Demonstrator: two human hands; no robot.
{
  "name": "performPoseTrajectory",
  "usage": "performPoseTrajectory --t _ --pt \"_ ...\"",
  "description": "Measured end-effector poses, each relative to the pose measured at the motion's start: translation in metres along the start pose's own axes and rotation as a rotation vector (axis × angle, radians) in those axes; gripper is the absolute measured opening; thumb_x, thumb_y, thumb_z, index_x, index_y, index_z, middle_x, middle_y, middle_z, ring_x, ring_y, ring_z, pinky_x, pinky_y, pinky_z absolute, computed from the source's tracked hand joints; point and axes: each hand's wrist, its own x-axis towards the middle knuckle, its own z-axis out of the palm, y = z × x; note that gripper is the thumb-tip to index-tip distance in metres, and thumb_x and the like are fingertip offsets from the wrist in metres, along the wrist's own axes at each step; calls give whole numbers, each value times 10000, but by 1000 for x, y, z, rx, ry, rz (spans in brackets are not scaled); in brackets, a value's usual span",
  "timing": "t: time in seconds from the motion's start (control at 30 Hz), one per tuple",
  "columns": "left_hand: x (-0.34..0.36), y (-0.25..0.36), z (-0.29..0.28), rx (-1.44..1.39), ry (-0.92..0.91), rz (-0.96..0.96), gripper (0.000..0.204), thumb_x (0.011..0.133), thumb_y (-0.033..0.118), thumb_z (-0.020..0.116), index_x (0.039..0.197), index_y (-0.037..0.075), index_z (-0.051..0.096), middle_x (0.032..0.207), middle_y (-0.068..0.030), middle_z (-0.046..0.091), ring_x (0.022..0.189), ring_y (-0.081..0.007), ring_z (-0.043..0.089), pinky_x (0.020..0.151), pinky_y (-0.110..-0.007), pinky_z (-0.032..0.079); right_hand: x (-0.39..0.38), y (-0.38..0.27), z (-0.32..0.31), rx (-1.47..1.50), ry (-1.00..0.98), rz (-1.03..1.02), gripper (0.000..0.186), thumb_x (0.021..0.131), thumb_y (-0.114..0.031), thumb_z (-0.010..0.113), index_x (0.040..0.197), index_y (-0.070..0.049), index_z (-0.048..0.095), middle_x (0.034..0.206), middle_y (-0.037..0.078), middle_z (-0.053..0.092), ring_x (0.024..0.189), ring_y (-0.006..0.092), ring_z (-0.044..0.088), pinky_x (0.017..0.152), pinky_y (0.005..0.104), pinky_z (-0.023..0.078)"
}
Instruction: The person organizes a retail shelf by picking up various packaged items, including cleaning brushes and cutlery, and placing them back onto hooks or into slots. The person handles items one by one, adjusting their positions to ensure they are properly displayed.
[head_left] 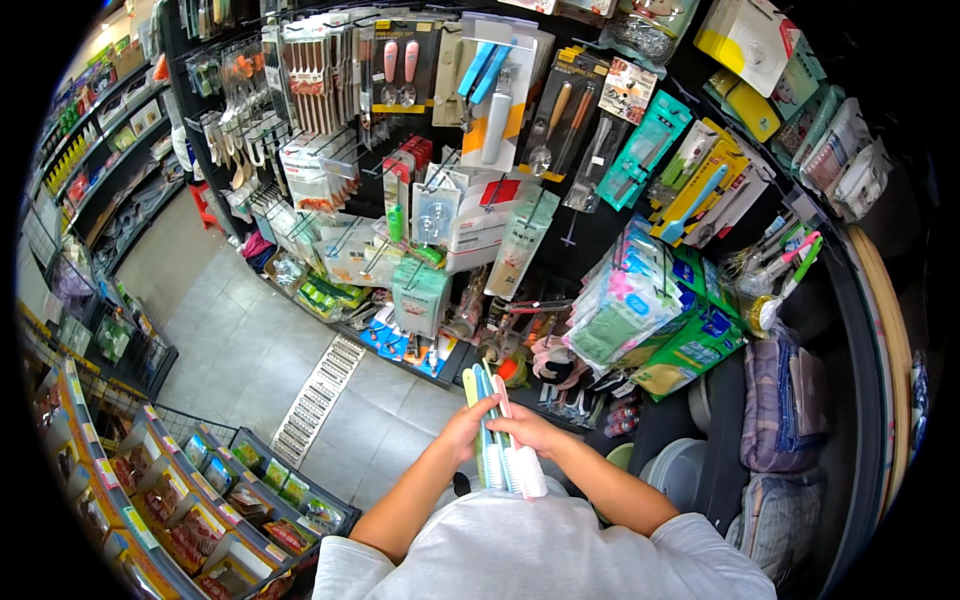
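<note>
Close in front of my chest I hold a small bunch of long-handled brushes (513,468) in pastel yellow-green, blue and pink. Their white bristle heads point down toward my shirt, and the handles fan upward and away. My left hand (463,428) is closed round the bunch from the left, its thumb and fingers on the handles. From the other side my right hand (530,429) grips the same handles, its thumb near the left thumb. The fingers behind the handles are hidden.
Ahead stands a rack of hanging kitchen tools, including a blue-handled peeler pack (490,90). Green packs (690,345) hang at right, above grey basins (676,472) and folded plaid textiles (783,405). Bins of packaged snacks (180,520) line the lower left, beside a tiled aisle (235,330).
</note>
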Motion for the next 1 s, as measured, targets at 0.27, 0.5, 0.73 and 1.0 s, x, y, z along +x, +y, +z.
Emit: performPoseTrajectory --t 0.27,0.5,0.73,1.0 --pt "-12 3 1 62 -63 -15 270 845 248 692 1007 44 620 921 -82 660 789 -178 656 706 -338 552 -9 16 0 11 26 98 379 900 -218 583 1235 -67 488 1015 17 595 864 96 601 683 272 510" --pt "-3 -14 -16 27 -17 76 260 805 234 680 957 25 646 861 -86 662 721 -182 635 686 -332 534 -14 20 13 215 202 26 272 901 -186 582 1089 10 578 933 91 648 813 180 654 724 318 540" --pt "-28 -1 -20 48 121 166 263 800 264 660 930 36 647 778 -67 640 625 -160 606 587 -319 513 -3 7 21 84 74 46 234 932 -181 531 1043 18 585 907 89 645 760 172 645 678 299 529" --pt "-17 -6 -40 -162 133 194 284 820 230 671 1004 17 633 848 -96 654 708 -198 641 663 -357 541 10 9 13 -118 -32 49 264 904 -173 578 1103 -2 601 906 24 643 779 103 607 691 247 486"
